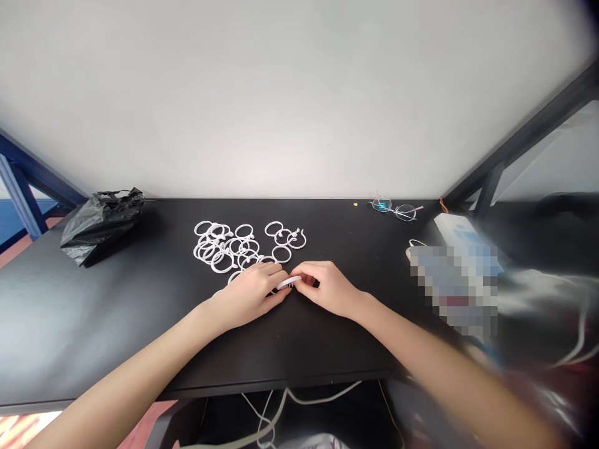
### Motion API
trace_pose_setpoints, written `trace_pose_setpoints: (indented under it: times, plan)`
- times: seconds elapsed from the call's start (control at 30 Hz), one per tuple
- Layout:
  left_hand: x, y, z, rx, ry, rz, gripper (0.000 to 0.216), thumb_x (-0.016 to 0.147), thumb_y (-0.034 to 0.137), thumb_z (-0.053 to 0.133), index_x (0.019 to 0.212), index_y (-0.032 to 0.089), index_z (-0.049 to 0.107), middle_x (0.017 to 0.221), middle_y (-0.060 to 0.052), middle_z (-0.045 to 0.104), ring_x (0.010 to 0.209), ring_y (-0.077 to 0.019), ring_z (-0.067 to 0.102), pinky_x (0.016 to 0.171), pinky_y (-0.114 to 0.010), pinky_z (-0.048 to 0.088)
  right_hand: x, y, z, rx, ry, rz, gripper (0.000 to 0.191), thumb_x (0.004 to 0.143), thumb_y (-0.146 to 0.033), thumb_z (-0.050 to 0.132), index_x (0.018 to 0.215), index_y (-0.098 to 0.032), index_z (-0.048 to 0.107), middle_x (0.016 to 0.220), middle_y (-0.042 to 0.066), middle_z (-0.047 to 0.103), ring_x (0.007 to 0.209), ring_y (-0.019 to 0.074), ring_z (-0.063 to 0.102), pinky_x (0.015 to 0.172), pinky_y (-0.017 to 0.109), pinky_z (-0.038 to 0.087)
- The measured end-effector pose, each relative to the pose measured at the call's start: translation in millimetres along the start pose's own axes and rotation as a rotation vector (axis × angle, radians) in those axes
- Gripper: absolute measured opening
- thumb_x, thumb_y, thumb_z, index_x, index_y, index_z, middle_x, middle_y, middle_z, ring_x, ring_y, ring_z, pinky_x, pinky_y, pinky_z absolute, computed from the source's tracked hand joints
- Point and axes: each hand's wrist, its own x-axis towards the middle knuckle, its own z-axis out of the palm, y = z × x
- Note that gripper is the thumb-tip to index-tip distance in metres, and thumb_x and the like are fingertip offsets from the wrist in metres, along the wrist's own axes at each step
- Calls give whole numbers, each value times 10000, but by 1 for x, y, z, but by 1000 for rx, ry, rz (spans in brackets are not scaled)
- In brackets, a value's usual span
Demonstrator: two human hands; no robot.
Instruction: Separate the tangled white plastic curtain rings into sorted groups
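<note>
A white curtain ring [289, 282], seen nearly edge-on, is held just above the black desk. My left hand [255, 290] has its fingers closed on the ring's left side, palm down. From the other side, my right hand [330, 288] pinches the right end between thumb and forefinger. Small white prongs show under the ring between the fingertips. Beyond my left hand lies a loose pile of white curtain rings [222, 260], several overlapping, with small nubs on their rims. Part of the pile is hidden behind my left hand. A few more rings [281, 254] lie to its right.
A crumpled black plastic bag [103, 224] sits at the desk's back left. Eyeglasses [394, 207] rest near the wall at the back right. A white box [461, 237] and a blurred-out item [453, 290] are on the right. Cables [281, 405] hang below the desk's front edge.
</note>
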Motion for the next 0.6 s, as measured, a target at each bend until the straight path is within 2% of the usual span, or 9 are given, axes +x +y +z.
trace_pose_setpoints:
  times: [0.6]
  plan:
    - [0,0,1,2,1,-6,177,986,212,444,879,155,573,788,-21,551,695,-153,504,683,-298,429,0,-1,0,-15,-32,35,86,869,-110,609,839,-167,665,714,-17,631,599,97,543,587,215,415]
